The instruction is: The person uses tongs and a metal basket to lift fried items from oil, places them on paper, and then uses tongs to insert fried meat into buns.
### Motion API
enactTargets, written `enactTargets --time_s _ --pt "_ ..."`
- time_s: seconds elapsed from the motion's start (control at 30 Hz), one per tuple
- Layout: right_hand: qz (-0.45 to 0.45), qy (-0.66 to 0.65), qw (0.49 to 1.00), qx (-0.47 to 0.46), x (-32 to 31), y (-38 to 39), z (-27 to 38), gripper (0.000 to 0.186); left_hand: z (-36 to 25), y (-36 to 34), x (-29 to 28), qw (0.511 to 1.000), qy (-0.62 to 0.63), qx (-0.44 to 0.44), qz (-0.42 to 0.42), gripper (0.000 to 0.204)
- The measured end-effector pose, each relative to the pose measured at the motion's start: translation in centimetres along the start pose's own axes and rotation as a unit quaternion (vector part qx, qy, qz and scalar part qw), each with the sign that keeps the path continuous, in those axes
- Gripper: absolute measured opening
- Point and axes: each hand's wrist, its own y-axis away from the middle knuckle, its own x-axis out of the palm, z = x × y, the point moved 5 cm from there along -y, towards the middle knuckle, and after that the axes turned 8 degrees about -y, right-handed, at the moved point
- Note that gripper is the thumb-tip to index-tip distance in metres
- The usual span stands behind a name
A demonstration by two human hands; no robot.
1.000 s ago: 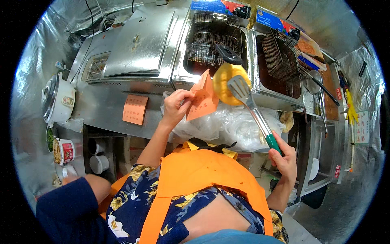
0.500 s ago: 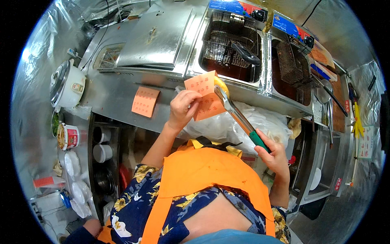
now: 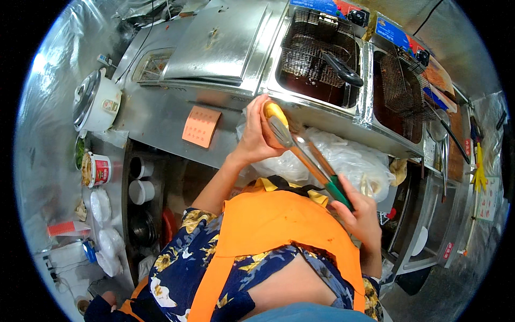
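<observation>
Left hand (image 3: 257, 137) raised in front of the fryer (image 3: 322, 59), fingers wrapped around an orange paper sleeve (image 3: 273, 140) with a yellow fried piece (image 3: 273, 110) showing at its top. Right hand (image 3: 359, 214) lower, near the orange apron (image 3: 268, 231), fist closed on the green handle of metal tongs (image 3: 306, 155). Tong tips reach up to the yellow piece and pinch it, just beside the left fingers. Clear plastic bag (image 3: 348, 158) lies behind the tongs.
</observation>
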Motion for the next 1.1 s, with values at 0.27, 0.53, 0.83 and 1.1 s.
enactTargets --time_s 0.27,0.53,0.83,1.1 --pt "-0.012 -0.011 1.000 0.026 -3.2 0.3 0.8 0.020 1.2 0.6 -1.2 0.989 0.147 -0.012 0.000 0.120" --pt "0.037 0.044 0.998 -0.027 -2.4 -1.1 2.5 0.018 1.2 1.4 -2.0 0.953 0.301 -0.042 -0.003 0.122" --pt "0.061 0.058 0.996 -0.028 -2.3 -1.7 3.6 0.020 2.0 2.1 -2.9 0.955 0.292 -0.039 -0.014 0.126" --pt "0.081 0.090 0.992 -0.026 -2.3 -2.3 4.5 0.023 1.7 1.6 -3.9 0.998 0.060 0.029 -0.012 0.113"
